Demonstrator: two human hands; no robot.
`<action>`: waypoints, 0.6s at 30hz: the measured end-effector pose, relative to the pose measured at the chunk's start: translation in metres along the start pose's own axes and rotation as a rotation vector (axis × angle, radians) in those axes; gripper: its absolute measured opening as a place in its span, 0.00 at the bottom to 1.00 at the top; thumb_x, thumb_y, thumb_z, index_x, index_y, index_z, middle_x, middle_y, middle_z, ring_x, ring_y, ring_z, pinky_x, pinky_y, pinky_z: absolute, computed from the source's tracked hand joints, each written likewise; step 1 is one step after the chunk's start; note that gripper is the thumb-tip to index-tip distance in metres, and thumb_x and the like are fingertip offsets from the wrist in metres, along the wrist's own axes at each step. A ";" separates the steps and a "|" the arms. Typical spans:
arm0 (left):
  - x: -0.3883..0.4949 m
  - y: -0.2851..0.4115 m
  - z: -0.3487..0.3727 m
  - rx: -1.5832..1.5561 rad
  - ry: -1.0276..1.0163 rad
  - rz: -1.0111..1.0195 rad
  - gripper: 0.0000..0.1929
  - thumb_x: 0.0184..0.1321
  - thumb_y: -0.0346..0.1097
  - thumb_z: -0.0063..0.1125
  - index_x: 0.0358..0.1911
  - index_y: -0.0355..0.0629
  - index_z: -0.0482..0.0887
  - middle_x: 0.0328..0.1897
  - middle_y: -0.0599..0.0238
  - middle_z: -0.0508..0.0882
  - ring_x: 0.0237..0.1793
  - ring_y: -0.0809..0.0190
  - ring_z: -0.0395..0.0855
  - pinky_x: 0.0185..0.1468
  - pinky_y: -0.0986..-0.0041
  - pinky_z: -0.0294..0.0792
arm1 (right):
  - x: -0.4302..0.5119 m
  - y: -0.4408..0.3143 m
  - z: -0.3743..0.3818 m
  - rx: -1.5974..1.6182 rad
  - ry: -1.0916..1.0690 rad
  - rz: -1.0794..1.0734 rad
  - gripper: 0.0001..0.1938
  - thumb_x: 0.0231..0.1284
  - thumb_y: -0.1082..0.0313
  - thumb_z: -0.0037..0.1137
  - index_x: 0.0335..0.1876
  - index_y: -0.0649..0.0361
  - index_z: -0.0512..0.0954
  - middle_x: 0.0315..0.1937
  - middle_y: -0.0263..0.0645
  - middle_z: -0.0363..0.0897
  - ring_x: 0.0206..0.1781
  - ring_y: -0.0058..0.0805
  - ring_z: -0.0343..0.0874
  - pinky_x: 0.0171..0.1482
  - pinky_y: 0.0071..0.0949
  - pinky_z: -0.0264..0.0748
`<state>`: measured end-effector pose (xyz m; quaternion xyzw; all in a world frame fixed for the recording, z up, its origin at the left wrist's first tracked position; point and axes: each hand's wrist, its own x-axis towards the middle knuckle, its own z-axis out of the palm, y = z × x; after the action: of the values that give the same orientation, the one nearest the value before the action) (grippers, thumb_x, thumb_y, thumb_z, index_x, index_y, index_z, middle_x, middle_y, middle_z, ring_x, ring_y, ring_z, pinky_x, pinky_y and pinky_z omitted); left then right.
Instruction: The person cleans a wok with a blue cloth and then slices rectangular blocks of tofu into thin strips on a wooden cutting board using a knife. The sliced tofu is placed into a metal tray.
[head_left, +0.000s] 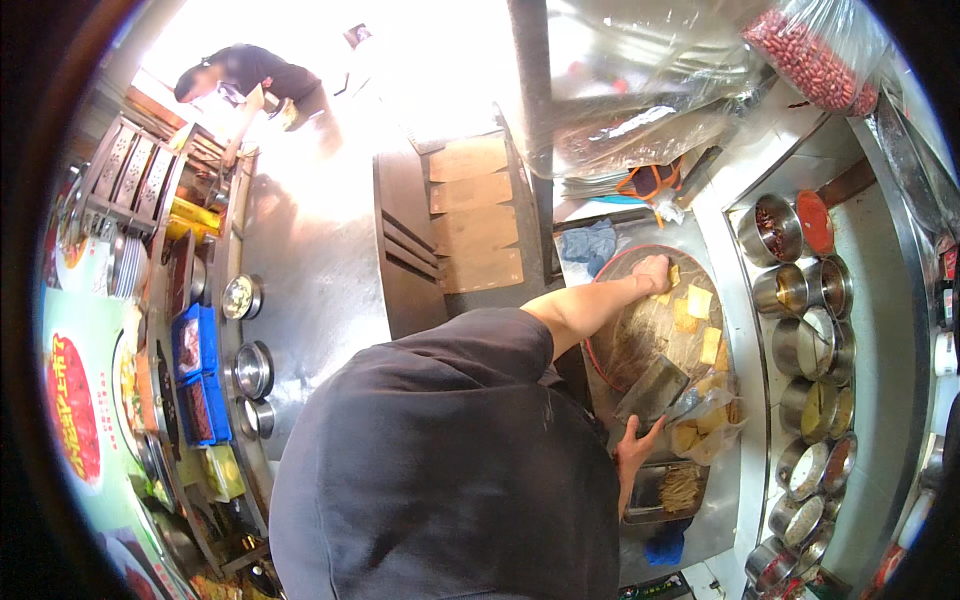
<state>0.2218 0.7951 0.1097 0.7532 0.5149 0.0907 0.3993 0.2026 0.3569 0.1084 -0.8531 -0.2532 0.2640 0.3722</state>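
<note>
At the far side of a round wooden chopping board (630, 330) with a red rim, my left hand (651, 274) rests with its fingers bunched against thin yellow slices (673, 276). Whether it grips one is hidden. My right hand (637, 444) holds a broad-bladed cleaver (652, 390), its blade flat over the board's near edge. More yellow slices, probably tofu, (700, 302) lie loose on the board between the hands and beyond. Beside the cleaver, a clear plastic bag (709, 442) holds more yellow pieces. A metal tray (645, 502) with pale cut strips (679, 489) sits below my right hand.
Metal pots (799, 345) of seasonings line a shelf at right. A blue cloth (589, 244) lies by the board. Overhead hangs a bag of red peanuts (814, 64). On the left are blue bins (196, 341) and metal bowls (253, 369). Another person (259, 75) bends at upper left.
</note>
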 end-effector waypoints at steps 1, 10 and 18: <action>0.006 0.001 -0.001 0.063 -0.041 -0.012 0.20 0.63 0.42 0.74 0.54 0.37 0.96 0.55 0.36 0.95 0.61 0.34 0.95 0.65 0.46 0.87 | -0.001 -0.003 0.003 -0.009 -0.004 0.017 0.50 0.85 0.40 0.62 0.95 0.67 0.53 0.92 0.69 0.56 0.93 0.66 0.58 0.89 0.56 0.61; 0.045 -0.001 0.000 0.185 -0.282 0.169 0.25 0.63 0.38 0.74 0.63 0.39 0.92 0.58 0.41 0.95 0.60 0.38 0.95 0.61 0.49 0.86 | -0.011 -0.020 0.019 -0.070 0.028 0.268 0.51 0.84 0.37 0.62 0.95 0.66 0.53 0.92 0.67 0.58 0.93 0.64 0.59 0.89 0.53 0.63; 0.040 -0.015 0.006 0.463 -0.212 0.641 0.27 0.50 0.33 0.81 0.58 0.42 0.94 0.45 0.49 0.97 0.51 0.39 0.97 0.55 0.48 0.88 | -0.008 -0.035 0.013 -0.101 0.001 0.211 0.53 0.85 0.38 0.61 0.96 0.68 0.49 0.92 0.69 0.57 0.93 0.64 0.60 0.88 0.54 0.64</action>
<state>0.2328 0.8280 0.0839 0.9506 0.2169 0.0139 0.2216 0.1804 0.3790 0.1300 -0.8927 -0.1749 0.2882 0.2992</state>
